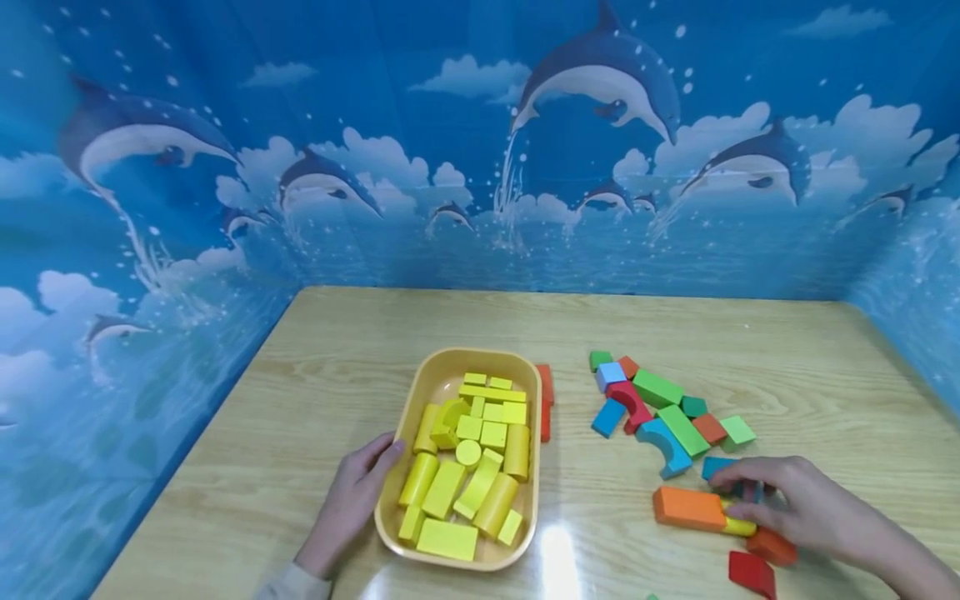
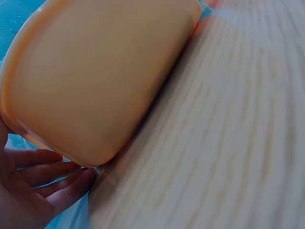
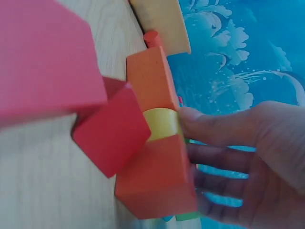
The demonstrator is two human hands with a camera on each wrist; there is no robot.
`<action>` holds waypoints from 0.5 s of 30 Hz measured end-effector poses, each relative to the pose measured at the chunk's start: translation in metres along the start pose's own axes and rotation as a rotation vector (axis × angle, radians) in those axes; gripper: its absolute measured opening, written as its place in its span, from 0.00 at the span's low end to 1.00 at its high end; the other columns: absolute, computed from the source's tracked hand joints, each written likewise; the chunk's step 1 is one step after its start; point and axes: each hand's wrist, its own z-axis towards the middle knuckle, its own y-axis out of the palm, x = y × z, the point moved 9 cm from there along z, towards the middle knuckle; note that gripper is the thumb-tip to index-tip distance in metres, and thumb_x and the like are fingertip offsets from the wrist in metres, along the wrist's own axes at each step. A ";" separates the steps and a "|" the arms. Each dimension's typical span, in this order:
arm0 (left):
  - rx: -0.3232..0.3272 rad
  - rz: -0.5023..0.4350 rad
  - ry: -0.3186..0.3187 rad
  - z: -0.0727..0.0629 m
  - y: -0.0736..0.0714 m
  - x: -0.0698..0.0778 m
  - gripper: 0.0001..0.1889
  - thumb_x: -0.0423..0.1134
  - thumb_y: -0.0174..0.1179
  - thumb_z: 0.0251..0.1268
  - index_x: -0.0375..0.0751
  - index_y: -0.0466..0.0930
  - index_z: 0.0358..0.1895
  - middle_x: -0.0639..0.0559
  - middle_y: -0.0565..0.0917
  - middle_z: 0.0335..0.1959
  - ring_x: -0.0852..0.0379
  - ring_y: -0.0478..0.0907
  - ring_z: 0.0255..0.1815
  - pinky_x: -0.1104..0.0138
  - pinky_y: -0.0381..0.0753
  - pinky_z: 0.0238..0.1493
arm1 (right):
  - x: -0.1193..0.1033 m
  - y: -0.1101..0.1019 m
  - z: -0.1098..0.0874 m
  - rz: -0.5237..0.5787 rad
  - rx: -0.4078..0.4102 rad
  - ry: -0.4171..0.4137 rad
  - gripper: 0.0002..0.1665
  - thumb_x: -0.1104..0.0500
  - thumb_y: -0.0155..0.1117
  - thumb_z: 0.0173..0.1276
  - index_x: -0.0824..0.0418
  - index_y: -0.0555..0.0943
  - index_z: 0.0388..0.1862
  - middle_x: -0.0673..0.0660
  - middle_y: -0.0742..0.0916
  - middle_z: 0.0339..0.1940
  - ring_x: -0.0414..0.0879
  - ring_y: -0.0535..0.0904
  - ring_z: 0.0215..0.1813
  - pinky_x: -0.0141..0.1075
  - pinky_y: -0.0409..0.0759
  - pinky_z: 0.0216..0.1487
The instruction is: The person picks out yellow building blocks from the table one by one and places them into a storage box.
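A yellow-orange plastic tray [image 1: 531, 500] full of yellow blocks [image 1: 444, 490] stands on the table. At its left side my left hand [image 1: 360, 487] holds it, thumb at the rim and fingers against the outer wall; the left wrist view shows these fingers [image 2: 62, 174] by the tray's lower edge. My right hand [image 1: 798, 508] is over the loose blocks at the right, its thumb touching a yellow block [image 3: 163, 122]. That block lies between an orange block [image 1: 688, 508] and an orange-red one [image 1: 772, 547]. Near the index fingertip is a blue block [image 1: 715, 467].
Beyond the right hand lies a cluster of green, blue and red blocks, including a blue arch [image 1: 667, 450] and a red arch [image 1: 630, 406]. Red blocks [image 1: 546, 421] sit against the tray's right side. A red block [image 1: 752, 573] lies near the front. Dolphin-printed cloth [image 1: 450, 267] surrounds the table.
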 end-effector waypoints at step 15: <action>0.020 0.024 0.005 0.001 0.000 0.000 0.19 0.41 0.50 0.75 0.32 0.77 0.59 0.39 0.83 0.52 0.49 0.81 0.50 0.62 0.80 0.52 | -0.026 -0.031 0.030 -0.054 -0.016 -0.113 0.18 0.62 0.69 0.62 0.64 0.80 0.51 0.42 0.83 0.39 0.29 0.70 0.31 0.27 0.75 0.25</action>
